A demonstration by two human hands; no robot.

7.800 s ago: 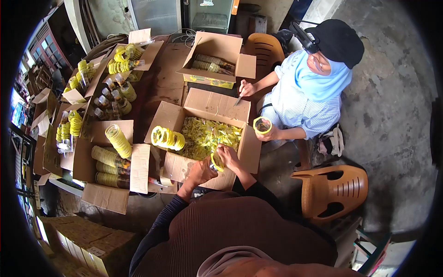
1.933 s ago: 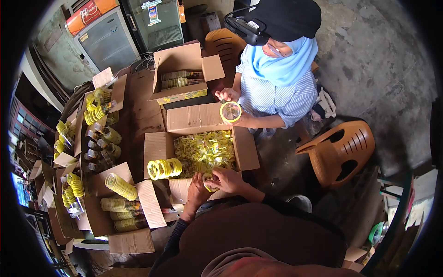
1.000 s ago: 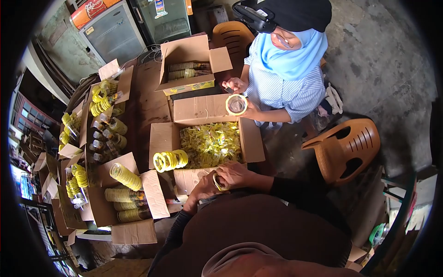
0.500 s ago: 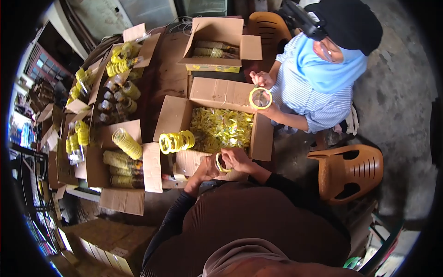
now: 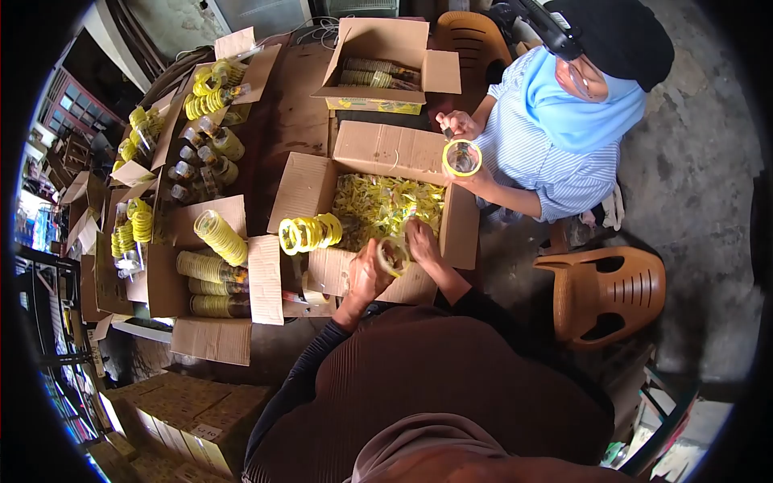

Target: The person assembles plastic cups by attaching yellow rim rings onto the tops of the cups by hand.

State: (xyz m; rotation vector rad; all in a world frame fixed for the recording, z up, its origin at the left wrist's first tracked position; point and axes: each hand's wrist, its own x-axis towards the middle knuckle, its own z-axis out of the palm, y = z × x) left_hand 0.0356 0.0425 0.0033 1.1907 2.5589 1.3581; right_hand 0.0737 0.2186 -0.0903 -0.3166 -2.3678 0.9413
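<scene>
Yellow-rimmed cup (image 5: pixel 394 256) gripped in our left hand (image 5: pixel 369 274); right hand (image 5: pixel 423 241) beside it, can't tell its grip; yellow scraps (image 5: pixel 388 203) beyond both.

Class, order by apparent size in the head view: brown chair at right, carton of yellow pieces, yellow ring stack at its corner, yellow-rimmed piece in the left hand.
1. Carton, largest
2. Brown chair
3. Ring stack
4. Yellow-rimmed piece, smallest

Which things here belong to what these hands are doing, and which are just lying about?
Seemingly in the job:
left hand, holding a yellow-rimmed piece
right hand, at the yellow scraps
open carton
stacked yellow rings

Apparently just lying about:
nearer brown chair
pale bundle by it
</scene>
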